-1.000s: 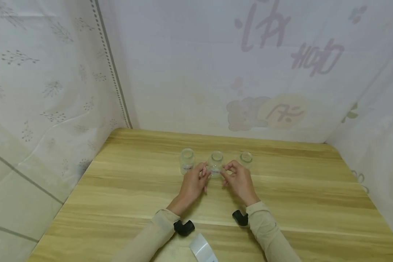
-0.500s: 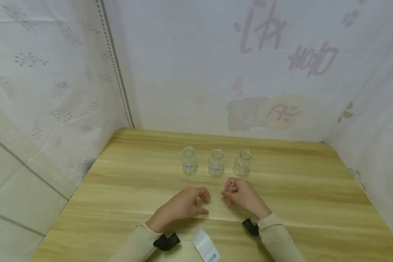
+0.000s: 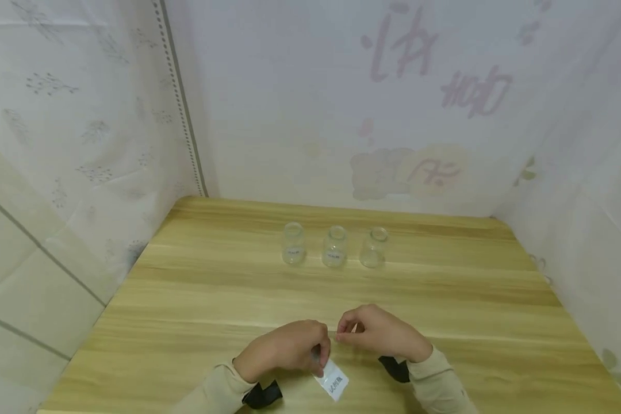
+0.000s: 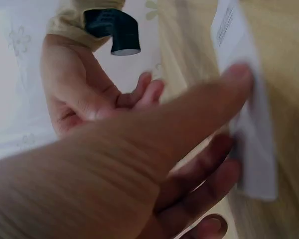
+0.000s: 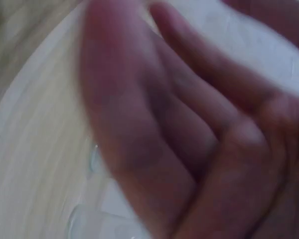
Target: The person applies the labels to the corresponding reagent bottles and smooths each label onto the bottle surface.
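Note:
A white label strip point(image 3: 333, 384) with dark printed characters is pinched between the thumb and fingers of my left hand point(image 3: 290, 348), low over the front of the table. The left wrist view shows the thumb lying on one face of the strip point(image 4: 259, 164). Close by on the right, my right hand point(image 3: 383, 333) has loosely bent fingers, with nothing visible in them. Three clear glass jars stand upright in a row farther back. The left jar point(image 3: 292, 241) and middle jar point(image 3: 334, 244) carry white printed labels; no label shows on the right jar point(image 3: 374, 250).
The wood-grain table point(image 3: 212, 276) extends to a patterned cloth point(image 3: 269, 103) hanging behind it and at both sides. Black wrist mounts point(image 3: 262, 395) sit under both sleeves.
Both hands have drawn back from the middle jar toward the table's front, leaving the jars standing. The left hand, loose half a second ago, now grips the label strip.

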Tool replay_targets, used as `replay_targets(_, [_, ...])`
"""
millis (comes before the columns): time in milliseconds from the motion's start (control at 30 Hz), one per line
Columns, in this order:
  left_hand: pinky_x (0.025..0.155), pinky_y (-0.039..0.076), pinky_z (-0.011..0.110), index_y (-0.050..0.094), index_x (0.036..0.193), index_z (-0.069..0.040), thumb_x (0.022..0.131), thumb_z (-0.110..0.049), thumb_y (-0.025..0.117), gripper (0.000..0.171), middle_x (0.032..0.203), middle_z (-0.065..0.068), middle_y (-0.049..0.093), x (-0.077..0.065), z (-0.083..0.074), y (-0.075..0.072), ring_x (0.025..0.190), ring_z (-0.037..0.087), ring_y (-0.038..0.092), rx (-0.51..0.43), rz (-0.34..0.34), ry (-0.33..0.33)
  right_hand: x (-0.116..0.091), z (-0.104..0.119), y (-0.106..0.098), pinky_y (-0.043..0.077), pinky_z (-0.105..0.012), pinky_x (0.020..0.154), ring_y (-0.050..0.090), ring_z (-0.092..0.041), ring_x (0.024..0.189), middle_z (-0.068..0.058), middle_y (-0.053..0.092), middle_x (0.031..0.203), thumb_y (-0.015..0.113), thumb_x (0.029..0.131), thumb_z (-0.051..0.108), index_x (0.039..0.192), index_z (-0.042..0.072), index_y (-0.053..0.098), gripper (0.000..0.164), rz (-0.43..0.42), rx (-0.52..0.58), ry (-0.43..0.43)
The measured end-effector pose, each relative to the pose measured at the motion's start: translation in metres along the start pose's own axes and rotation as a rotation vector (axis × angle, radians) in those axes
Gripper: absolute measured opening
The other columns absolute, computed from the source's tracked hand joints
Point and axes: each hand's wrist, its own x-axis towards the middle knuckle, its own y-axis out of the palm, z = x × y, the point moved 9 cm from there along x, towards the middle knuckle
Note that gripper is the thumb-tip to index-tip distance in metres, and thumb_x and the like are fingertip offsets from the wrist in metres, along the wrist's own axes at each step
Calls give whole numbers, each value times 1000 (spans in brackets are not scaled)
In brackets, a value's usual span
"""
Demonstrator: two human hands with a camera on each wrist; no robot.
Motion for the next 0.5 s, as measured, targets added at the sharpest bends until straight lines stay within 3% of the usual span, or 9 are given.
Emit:
replay_targets(133, [81, 48, 17, 71, 101, -14, 76, -20, 93, 34, 100, -9, 59, -4, -2, -7, 88, 1, 51, 31, -62, 19, -3, 2, 20, 53, -23, 69, 64, -4, 79, 6, 71, 89, 82, 90, 17, 96, 10, 72, 13, 132, -45, 41])
replay_targets(267, [88, 49, 17, 68, 119, -13, 72, -22, 97, 56, 112, -8, 59, -6, -5, -6, 98, 1, 50, 42, -47, 34, -4, 0, 27, 53, -23, 70, 62, -3, 78, 5, 70, 88, 89, 81, 13, 94, 10, 70, 23, 145, -122, 95])
replay_targets(367, [85, 48, 16, 70, 113, -12, 72, -20, 96, 50, 104, -9, 61, -5, -6, -4, 93, 1, 50, 47, -39, 41, -4, 0, 27, 52, -23, 66, 60, -3, 72, 5, 67, 81, 91, 78, 10, 91, 9, 69, 25, 117, -155, 101])
replay_targets(500, [72, 46, 16, 72, 91, -12, 76, -16, 93, 26, 83, -12, 61, 0, -4, 0, 75, 0, 49, 11, -8, 27, -3, -1, 28, 51, -23, 60, 56, -5, 65, 6, 63, 74, 92, 76, 11, 94, 4, 69, 30, 88, -157, 114])
